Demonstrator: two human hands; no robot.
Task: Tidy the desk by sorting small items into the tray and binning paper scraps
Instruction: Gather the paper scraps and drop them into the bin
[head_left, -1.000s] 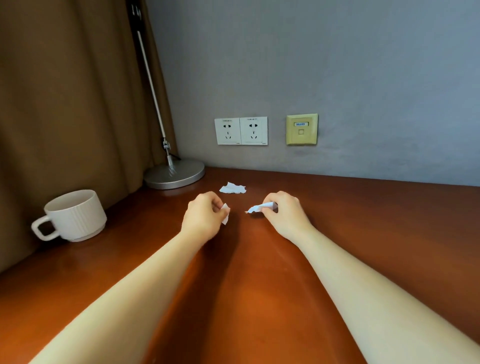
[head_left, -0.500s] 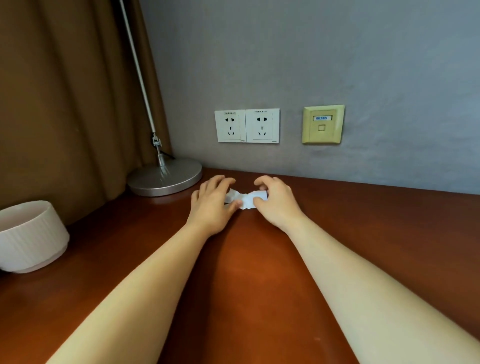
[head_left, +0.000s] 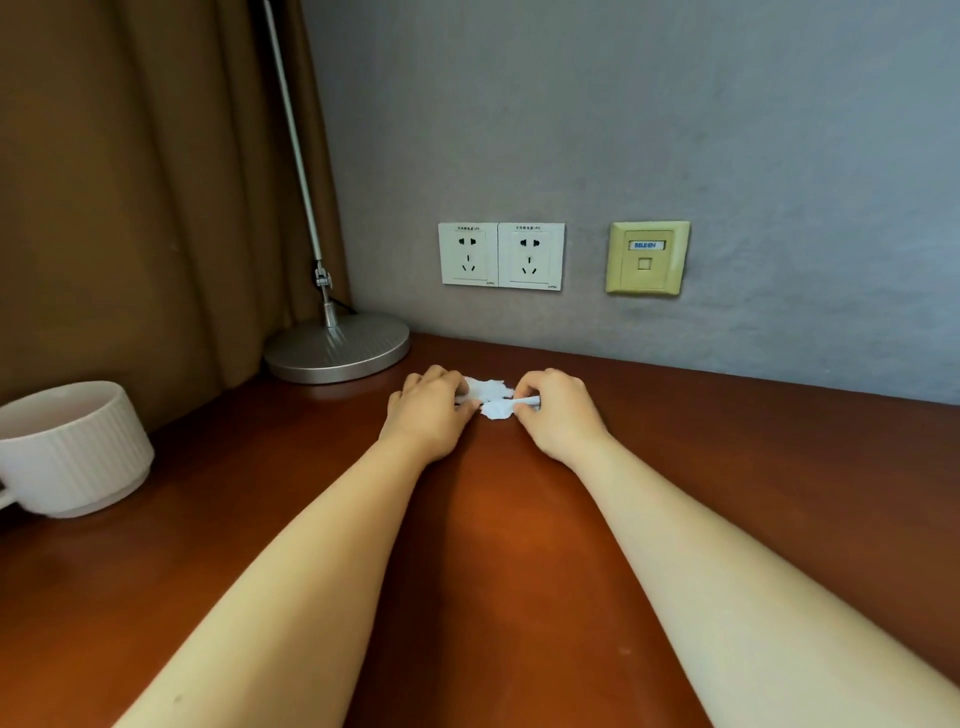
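White torn paper scraps (head_left: 488, 391) lie bunched on the brown desk (head_left: 498, 519) near the wall, between my two hands. My left hand (head_left: 427, 413) has its fingers curled over the left side of the scraps and pinches a piece at its fingertips. My right hand (head_left: 558, 410) pinches a thin rolled scrap (head_left: 527, 401) between thumb and fingers, with another piece just under it. Parts of the paper are hidden under both hands. No tray or bin is in view.
A white ribbed mug (head_left: 67, 447) stands at the left edge of the desk. A round metal lamp base (head_left: 337, 348) with its slanted pole sits at the back left by the brown curtain. Wall sockets (head_left: 501, 254) and a yellow data port (head_left: 647, 257) are above the desk.
Both hands reached forward to the far scrap near the wall, carrying the pieces they held, and came together around the paper. The view moved closer to the wall.
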